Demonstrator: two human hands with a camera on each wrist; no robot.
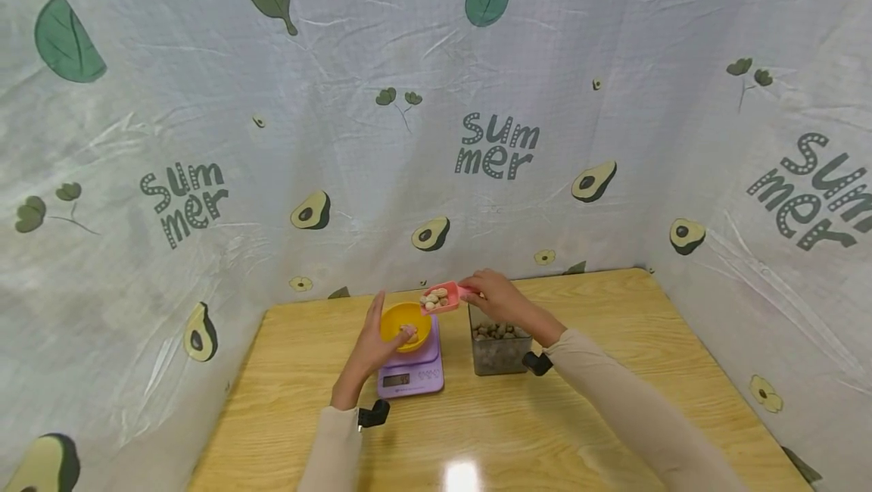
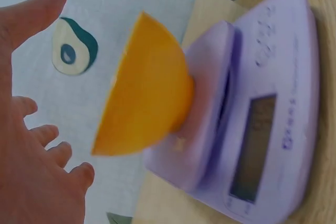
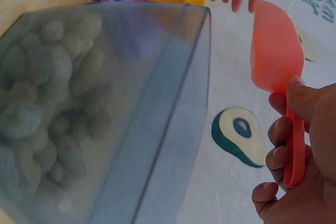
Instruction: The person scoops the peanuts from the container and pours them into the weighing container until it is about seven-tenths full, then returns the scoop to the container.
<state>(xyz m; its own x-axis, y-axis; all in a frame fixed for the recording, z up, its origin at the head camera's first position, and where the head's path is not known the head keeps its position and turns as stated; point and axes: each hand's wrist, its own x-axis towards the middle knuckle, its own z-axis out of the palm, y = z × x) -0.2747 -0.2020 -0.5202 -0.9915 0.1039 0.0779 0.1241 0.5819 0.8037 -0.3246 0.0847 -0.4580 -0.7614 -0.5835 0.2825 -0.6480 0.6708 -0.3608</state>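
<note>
Gripping a coral-pink scoop (image 3: pixel 277 51) of tan peanuts (image 1: pixel 434 298), right fingers (image 3: pixel 280 129) curl; left fingers (image 2: pixel 60 153) extend.

Holding both arms stretched forward, slanting the right forearm (image 1: pixel 613 397) inward to the left and lifting the left forearm (image 1: pixel 346 392) more straight. Turning the left palm inward, relaxing the left hand (image 1: pixel 370 344) and pointing its thumb (image 2: pixel 34 18) rightward. Curling the fingers (image 3: pixel 281 128) of the right hand (image 1: pixel 500 299) into a grip, pressing with the thumb too.
</note>
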